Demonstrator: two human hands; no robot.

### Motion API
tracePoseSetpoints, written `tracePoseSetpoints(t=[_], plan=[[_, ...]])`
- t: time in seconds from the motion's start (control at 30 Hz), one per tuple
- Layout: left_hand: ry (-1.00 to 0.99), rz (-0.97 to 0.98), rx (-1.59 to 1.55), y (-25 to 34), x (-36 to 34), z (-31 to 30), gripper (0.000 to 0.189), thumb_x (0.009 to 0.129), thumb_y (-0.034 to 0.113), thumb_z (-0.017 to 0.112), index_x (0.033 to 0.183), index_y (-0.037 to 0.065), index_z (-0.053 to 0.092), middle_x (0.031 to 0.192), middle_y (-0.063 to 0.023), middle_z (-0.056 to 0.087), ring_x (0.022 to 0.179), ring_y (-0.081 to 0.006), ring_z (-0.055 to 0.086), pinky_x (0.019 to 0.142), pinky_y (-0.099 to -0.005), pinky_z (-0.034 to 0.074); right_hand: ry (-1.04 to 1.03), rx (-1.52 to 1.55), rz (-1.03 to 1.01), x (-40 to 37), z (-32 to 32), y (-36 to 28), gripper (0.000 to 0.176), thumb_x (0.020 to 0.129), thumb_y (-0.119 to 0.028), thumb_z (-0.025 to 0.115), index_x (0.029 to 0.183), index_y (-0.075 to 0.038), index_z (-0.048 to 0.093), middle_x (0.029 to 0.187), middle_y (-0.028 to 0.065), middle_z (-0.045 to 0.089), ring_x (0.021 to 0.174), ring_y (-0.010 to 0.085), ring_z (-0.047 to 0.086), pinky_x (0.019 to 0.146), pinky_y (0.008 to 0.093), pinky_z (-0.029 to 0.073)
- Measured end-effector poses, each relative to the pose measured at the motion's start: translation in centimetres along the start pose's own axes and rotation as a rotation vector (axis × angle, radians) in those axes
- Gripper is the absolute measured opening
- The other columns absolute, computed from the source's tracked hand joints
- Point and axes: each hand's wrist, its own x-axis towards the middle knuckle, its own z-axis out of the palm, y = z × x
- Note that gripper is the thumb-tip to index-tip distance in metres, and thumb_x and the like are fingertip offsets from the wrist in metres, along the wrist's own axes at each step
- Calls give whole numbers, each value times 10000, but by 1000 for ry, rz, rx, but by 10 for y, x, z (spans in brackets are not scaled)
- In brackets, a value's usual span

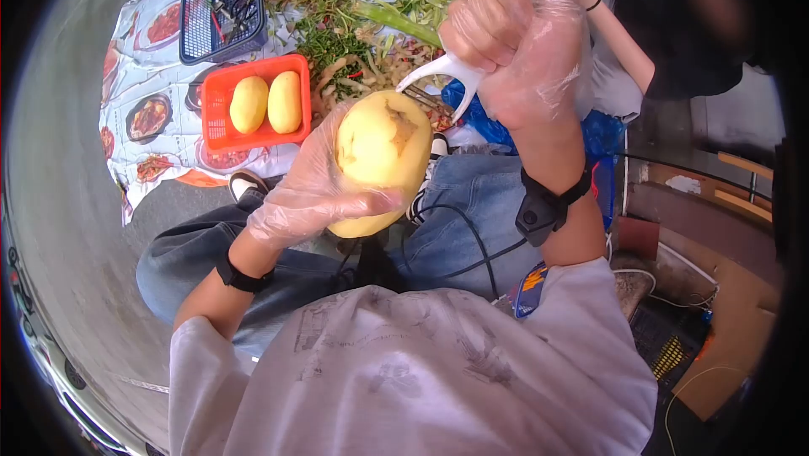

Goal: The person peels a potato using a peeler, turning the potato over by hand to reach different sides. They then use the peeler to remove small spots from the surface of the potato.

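Observation:
My left hand point(308, 195), in a thin clear glove, grips a large peeled yellow potato point(381, 148) with a brown patch of skin near its top. My right hand point(522, 43), also gloved, is closed on a white peeler point(438, 71) whose blade sits just above the potato's top right. Both wrists wear black bands. My jeans-clad knees lie below the potato.
An orange basket point(217, 115) holding two peeled potatoes point(267, 103) rests on a printed sheet, with a blue basket point(221, 5) behind it. Green stalks and peelings point(371, 18) are heaped ahead. Another person's arm point(619, 34) reaches in at the upper right.

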Motion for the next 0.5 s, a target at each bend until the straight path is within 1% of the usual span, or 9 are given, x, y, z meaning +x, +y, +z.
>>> tracePoseSetpoints(t=[0.03,0.1,0.13,0.17,0.23,0.27,0.3,0.37,0.5], plan=[[9,-5,-17,-2,1,2,902,732,131,910,1475,34,407,1350,-66,561,1235,-146,537,1087,-329,440,8,2,18,-2,6,3,482,1076,-323,460,655,-89,474,506,47,408,444,197,386,489,325,346],[-4,-29,-33,0,3,9,900,738,139,912,1473,26,405,1340,-72,568,1227,-152,546,1084,-330,444,153,-68,79,-6,22,16,523,1081,-356,395,611,-132,337,472,14,300,416,173,277,466,335,283],[14,-49,-23,1,3,11,895,745,138,910,1473,22,403,1327,-79,582,1222,-163,561,1076,-338,459,257,28,113,-9,32,22,523,1081,-343,414,607,-129,365,476,13,300,424,171,285,470,338,283],[15,-55,-28,2,3,12,895,745,138,910,1473,22,403,1327,-79,582,1222,-163,561,1076,-338,459,263,31,117,-11,42,25,523,1081,-343,414,607,-129,365,476,13,300,424,171,285,470,338,283],[26,-109,-58,4,4,13,942,708,257,924,1463,23,411,1330,-71,577,1231,-169,557,1097,-345,431,453,-96,123,-13,55,28,516,1082,-357,421,619,-134,371,486,17,306,426,170,282,474,343,281],[25,-90,-58,0,4,12,926,725,244,915,1467,22,406,1336,-71,577,1234,-166,558,1097,-346,432,278,-89,91,-16,41,32,481,1073,-327,469,639,-132,397,504,-1,321,433,155,312,474,330,286],[27,-92,-60,0,3,12,926,725,244,915,1467,22,406,1336,-71,577,1234,-166,558,1097,-346,432,279,-88,94,-18,42,33,481,1073,-327,469,639,-132,397,504,-1,321,433,155,312,474,330,286],[24,-80,-169,-1,3,13,926,728,233,914,1471,21,403,1333,-72,577,1234,-168,559,1104,-349,429,305,-365,68,-23,49,35,445,1053,-225,481,641,-114,351,540,-17,326,460,99,302,473,297,277],[12,-116,-203,3,2,13,943,720,222,914,1480,16,396,1343,-74,575,1243,-174,558,1108,-351,430,258,-426,94,-23,45,35,428,1059,-220,478,661,-113,360,542,-13,330,453,111,306,475,296,282]])
